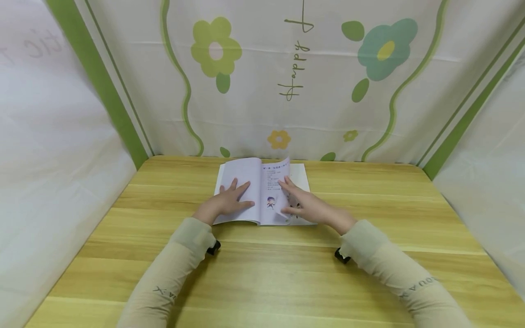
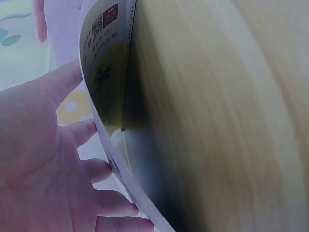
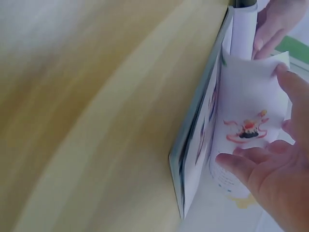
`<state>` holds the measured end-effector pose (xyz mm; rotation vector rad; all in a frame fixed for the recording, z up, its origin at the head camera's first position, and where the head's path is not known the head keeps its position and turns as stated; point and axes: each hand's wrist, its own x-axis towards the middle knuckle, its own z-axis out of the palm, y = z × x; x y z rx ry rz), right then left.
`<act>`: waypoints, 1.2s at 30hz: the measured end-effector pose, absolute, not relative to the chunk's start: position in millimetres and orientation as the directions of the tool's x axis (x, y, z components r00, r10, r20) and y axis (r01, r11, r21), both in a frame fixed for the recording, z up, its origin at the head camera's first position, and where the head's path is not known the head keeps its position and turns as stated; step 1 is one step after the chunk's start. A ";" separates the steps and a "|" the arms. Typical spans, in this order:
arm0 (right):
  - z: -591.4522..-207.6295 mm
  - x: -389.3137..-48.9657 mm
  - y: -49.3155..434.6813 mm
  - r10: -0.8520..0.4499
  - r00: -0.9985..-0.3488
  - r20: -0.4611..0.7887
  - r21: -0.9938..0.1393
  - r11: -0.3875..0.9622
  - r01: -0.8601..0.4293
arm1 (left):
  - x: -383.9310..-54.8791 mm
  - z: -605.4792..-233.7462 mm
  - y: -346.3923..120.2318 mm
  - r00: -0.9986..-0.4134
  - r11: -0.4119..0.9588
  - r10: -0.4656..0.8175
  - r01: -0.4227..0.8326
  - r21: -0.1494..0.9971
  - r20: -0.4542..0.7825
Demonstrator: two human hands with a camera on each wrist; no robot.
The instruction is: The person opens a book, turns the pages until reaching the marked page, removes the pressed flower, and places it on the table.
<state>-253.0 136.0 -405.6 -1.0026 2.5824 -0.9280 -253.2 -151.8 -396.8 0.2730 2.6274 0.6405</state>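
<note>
A book (image 1: 247, 169) lies spread on the wooden table, its pages printed with text and small drawings. My left hand (image 1: 230, 201) rests on the left-hand page with fingers spread. On the right, a page (image 1: 268, 189) stands partly lifted and curved. My right hand (image 1: 310, 205) touches this page near its outer edge, fingers mostly straight. The right wrist view shows a coloured drawing on the raised page (image 3: 246, 99), with one fingertip at its corner. In the left wrist view, the left fingers lie along the book's edge, its underside curving off the table.
The wooden table (image 1: 262, 282) extends around the book. A white cloth wall with printed flowers (image 1: 250, 91) rises behind the table's far edge, and white cloth sides (image 1: 61, 159) stand left and right. A dark wrist device (image 1: 342, 256) sits at the right cuff.
</note>
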 end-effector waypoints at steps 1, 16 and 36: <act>-406.3 -252.5 133.4 -0.674 -0.738 0.025 -0.628 0.564 -0.537 | -253.2 -396.7 -151.7 -0.892 0.874 0.284 0.090 0.478 -0.351; -413.4 -246.4 103.8 -0.718 -0.694 0.042 -0.632 0.519 -0.575 | -254.7 -396.5 -155.2 -0.887 0.854 0.344 0.158 0.496 -0.309; -410.8 -245.4 83.4 -0.781 -0.622 0.060 -0.557 0.491 -0.669 | -258.5 -396.7 -153.7 -0.929 0.832 0.239 0.044 0.554 -0.284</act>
